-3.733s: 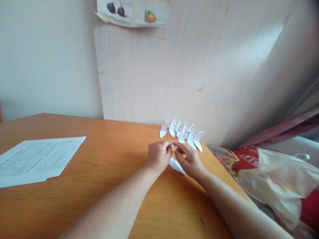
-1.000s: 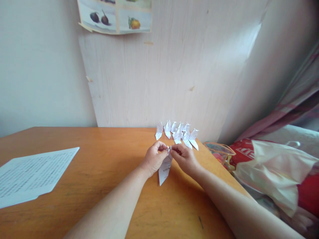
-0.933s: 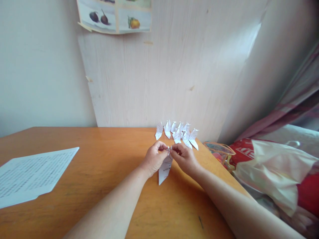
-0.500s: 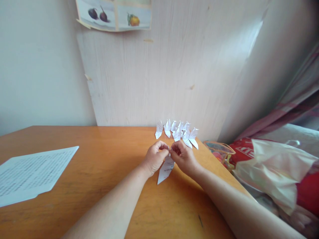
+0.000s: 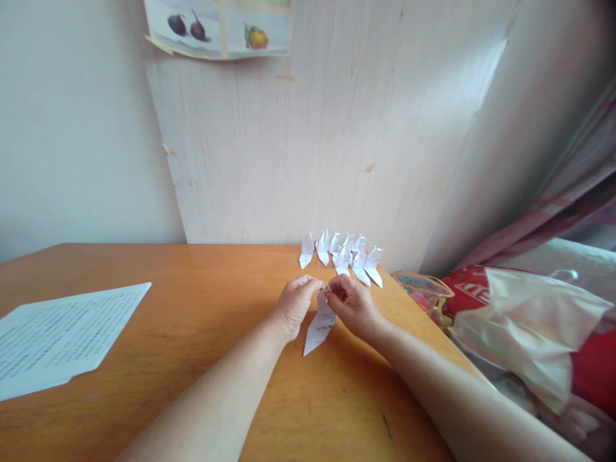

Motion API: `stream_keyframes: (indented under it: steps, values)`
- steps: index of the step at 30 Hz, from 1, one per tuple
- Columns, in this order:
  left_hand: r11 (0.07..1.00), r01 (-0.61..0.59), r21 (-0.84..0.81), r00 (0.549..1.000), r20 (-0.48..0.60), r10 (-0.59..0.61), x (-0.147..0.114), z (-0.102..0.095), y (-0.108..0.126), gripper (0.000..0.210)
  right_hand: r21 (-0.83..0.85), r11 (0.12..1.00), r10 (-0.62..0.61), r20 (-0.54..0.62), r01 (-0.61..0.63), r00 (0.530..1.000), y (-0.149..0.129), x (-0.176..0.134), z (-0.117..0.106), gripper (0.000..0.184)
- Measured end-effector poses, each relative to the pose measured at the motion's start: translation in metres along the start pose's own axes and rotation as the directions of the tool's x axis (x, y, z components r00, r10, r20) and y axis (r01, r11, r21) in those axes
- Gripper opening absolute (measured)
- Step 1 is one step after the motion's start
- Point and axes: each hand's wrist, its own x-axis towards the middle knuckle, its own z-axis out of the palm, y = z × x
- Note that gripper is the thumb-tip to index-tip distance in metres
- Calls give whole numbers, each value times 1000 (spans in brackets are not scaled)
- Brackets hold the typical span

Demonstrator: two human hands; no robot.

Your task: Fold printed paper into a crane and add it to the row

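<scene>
A folded paper crane (image 5: 319, 332), white with printed marks, stands low over the table between my hands, its pointed near part toward me. My left hand (image 5: 297, 307) pinches its upper tip from the left, thumb and forefinger together. From the right, my right hand (image 5: 355, 303) pinches the same upper end, its fingers curled. The fingertips hide the very top of the fold. Just beyond my hands, several similar folded paper cranes (image 5: 342, 256) stand in a cluster at the table's back right.
The wooden table (image 5: 216, 308) meets a pale board on the wall. A stack of printed sheets (image 5: 72, 333) lies at the left. Past the right edge are an orange-rimmed mesh basket (image 5: 426, 292), a cream plastic bag (image 5: 524, 327) and a curtain (image 5: 553, 192). A fruit picture (image 5: 221, 29) hangs above.
My left thumb and forefinger have straightened and moved slightly at the paper's tip. The right hand has barely shifted. The other paper pieces stay where they were.
</scene>
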Motion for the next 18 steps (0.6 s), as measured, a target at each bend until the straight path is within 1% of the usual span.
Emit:
stream_keyframes:
  steps: [4,12,18]
  values:
    - [999,44,-11,999,0,-44,1,-1,-3,16,-3,1000,15,8,-15,1000,-3,0,-1,7]
    - [993,111,-32,993,30,-110,2,-1,-6,13,16,1000,3,15,-3,1000,-1,-1,-1,7]
    - [992,117,-38,992,44,-115,2,-2,-7,12,39,999,0,14,0,1000,0,-1,0,6]
